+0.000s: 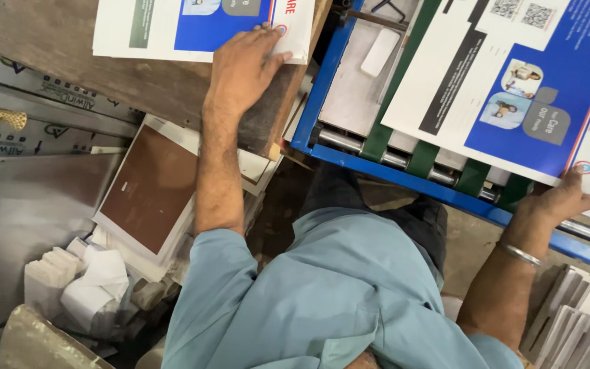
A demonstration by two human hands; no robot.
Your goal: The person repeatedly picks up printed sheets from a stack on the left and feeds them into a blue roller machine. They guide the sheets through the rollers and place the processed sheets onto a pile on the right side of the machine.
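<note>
My left hand (246, 67) lies flat, palm down, on the near corner of a stack of printed white and blue sheets (172, 27) on a wooden board (69, 55). My right hand (560, 199) grips the near corner of another large printed sheet (513, 75) with blue, white and green areas. That sheet rests on the green belts (377, 137) and metal rollers (349, 142) of a blue-framed machine (322, 96). I wear a light blue shirt and a metal bangle (519, 254) on the right wrist.
Below the board lies a brown panel with a white border (148, 188). A grey metal sheet (29, 219) and folded white paper (97, 273) sit at the lower left. Stacked white cards (582, 328) fill the lower right corner. A small white block (380, 52) rests on the machine bed.
</note>
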